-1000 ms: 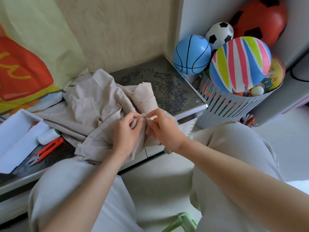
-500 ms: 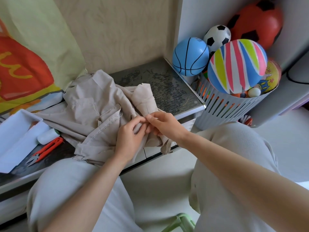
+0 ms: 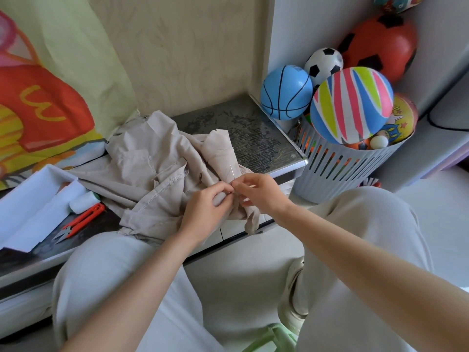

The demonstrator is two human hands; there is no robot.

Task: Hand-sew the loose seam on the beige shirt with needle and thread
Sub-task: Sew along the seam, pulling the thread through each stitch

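- My left hand (image 3: 209, 201) pinches a fold of the beige shirt (image 3: 152, 174) between thumb and curled fingers, at the front edge of the surface (image 3: 253, 141). The rest of the garment lies heaped behind on the glass.
- My right hand (image 3: 258, 193) meets it fingertip to fingertip. Its thumb and forefinger are pressed together, apparently on the lower end of the needle (image 3: 231, 172), whose shaft stands up in front of the rolled cloth.
- I cannot make out the thread from here, nor the loose seam itself under the fingers.
- The step in hand, as I judge it, is drawing a stitch through.
- To do it well I'd hold the fold taut in the left pinch and pull the needle along its own line, not sideways. I'd stop as the thread snugs — too hard a pull would likely pucker this thin fabric.
- Small, even bites near the edge, with the left thumb clear of the point.
- The orange snips (image 3: 81, 219) and white spool (image 3: 81, 201) lie to the left on the surface, well apart — handy for the later cut.
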